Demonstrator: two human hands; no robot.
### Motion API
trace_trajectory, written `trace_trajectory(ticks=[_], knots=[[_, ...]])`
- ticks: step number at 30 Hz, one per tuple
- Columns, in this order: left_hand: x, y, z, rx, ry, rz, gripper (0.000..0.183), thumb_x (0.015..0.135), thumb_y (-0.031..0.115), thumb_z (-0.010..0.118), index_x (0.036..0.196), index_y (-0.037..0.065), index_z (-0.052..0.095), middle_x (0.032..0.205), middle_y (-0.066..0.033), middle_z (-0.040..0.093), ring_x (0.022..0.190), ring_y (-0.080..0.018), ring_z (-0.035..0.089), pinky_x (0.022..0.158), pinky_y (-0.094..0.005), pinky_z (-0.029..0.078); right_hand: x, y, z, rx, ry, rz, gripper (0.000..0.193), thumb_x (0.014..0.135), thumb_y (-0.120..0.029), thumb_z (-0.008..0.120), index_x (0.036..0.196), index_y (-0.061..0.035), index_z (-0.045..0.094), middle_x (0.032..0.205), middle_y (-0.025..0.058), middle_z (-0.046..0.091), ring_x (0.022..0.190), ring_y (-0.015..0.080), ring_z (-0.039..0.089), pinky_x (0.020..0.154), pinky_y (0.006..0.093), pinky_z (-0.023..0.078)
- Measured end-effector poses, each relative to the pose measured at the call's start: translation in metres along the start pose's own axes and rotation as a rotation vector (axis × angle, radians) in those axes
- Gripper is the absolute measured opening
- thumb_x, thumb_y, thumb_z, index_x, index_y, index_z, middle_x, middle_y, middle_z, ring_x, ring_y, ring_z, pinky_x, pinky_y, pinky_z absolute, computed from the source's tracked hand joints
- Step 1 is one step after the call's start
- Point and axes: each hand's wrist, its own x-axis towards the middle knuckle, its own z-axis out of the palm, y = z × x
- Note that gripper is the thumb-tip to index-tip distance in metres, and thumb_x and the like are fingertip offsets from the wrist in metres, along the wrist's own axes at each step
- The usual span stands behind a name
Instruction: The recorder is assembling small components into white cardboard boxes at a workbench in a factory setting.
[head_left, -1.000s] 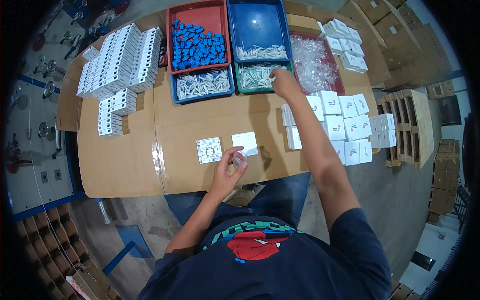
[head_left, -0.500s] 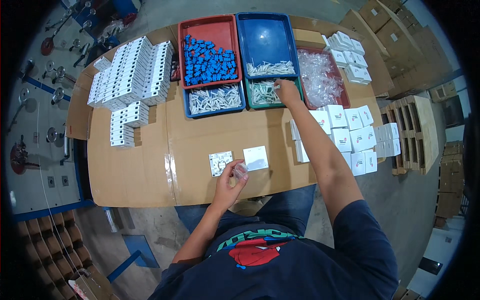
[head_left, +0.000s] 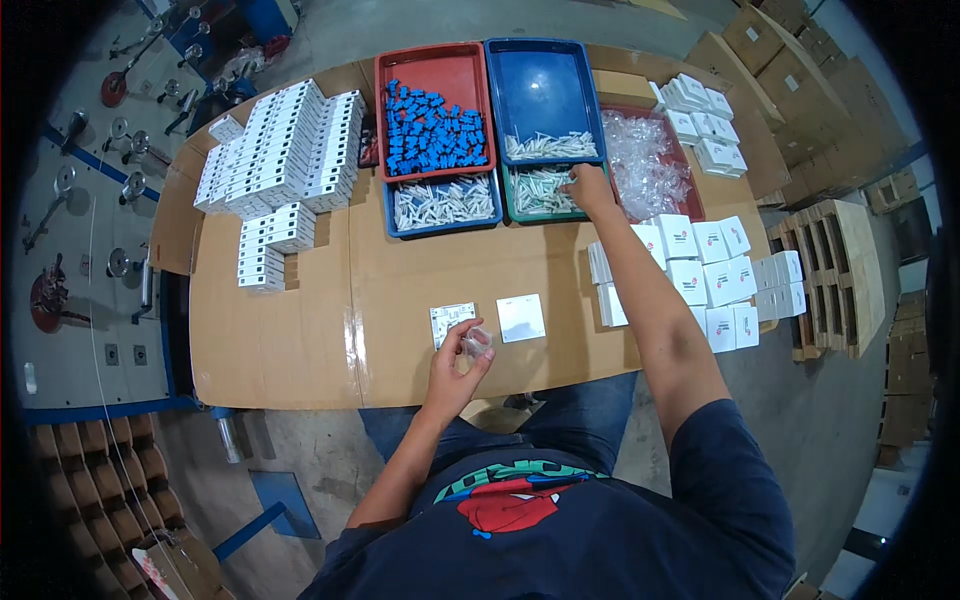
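My left hand (head_left: 452, 378) is closed round a small clear plastic bag (head_left: 477, 343) over the near part of the table. Just beyond it lies a white square part with a detailed face (head_left: 452, 321), partly hidden by my fingers. Beside that, to the right, is a plain white square plate (head_left: 521, 317). My right hand (head_left: 592, 190) reaches over the green tray (head_left: 548, 216), its fingertips pinched together among small pale plastic pieces (head_left: 535, 192). What those fingers hold, if anything, is too small to make out.
Behind stand a red tray (head_left: 432, 62) of blue parts and a blue tray (head_left: 540, 90); a lower blue tray (head_left: 447, 229) holds white pieces. A red tray of clear plastic bags (head_left: 645, 165) stands right. White boxes are stacked left (head_left: 265, 150) and right (head_left: 690, 265).
The whole view has shifted slightly. My right hand stays at the green tray, with its fingers a little differently placed. My left hand still holds the clear bag.
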Motion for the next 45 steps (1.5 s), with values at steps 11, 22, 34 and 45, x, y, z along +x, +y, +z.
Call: trace_trajectory(ticks=[11,22,34,45], knots=[[0.009,0.024,0.006,0.109,0.099,0.097,0.049,0.087,0.011,0.080,0.132,0.005,0.061,0.104,-0.0064,0.068,0.099,-0.0166,0.063,0.093,-0.0322,0.049,-0.065,-0.065,-0.054,0.413,0.145,-0.037,0.026,0.085,-0.017,0.078,0.107,-0.0057,0.072,0.087,0.0132,0.074,0.075,0.0289,0.070,0.069,0.0392,0.054],[0.013,0.023,0.033,0.187,0.046,0.171,0.052,0.084,0.017,0.083,0.130,0.007,0.062,0.114,-0.0104,0.067,0.105,-0.0228,0.063,0.094,-0.0361,0.050,-0.256,-0.132,-0.096,1.228,-0.242,0.177,0.013,0.093,-0.003,0.074,0.102,0.0003,0.066,0.099,0.0062,0.074,0.075,0.0072,0.060,0.068,0.0242,0.051],[0.005,0.026,0.040,0.245,0.075,0.309,0.051,0.081,0.013,0.081,0.128,0.007,0.064,0.111,-0.0124,0.066,0.102,-0.0308,0.063,0.090,-0.0404,0.051,-0.286,-0.145,-0.068,1.052,-0.167,-0.024,0.010,0.094,-0.009,0.071,0.102,-0.0015,0.071,0.132,0.0097,0.061,0.098,0.0160,0.064,0.077,0.0278,0.053],[0.007,0.019,0.025,0.301,-0.067,0.282,0.060,0.080,0.009,0.077,0.136,0.007,0.056,0.119,-0.0140,0.064,0.108,-0.0330,0.064,0.094,-0.0401,0.051,-0.275,-0.131,-0.090,0.803,-0.416,-0.311,0.019,0.092,-0.014,0.071,0.105,-0.0003,0.075,0.128,0.0130,0.063,0.103,0.0293,0.066,0.088,0.0388,0.052]])
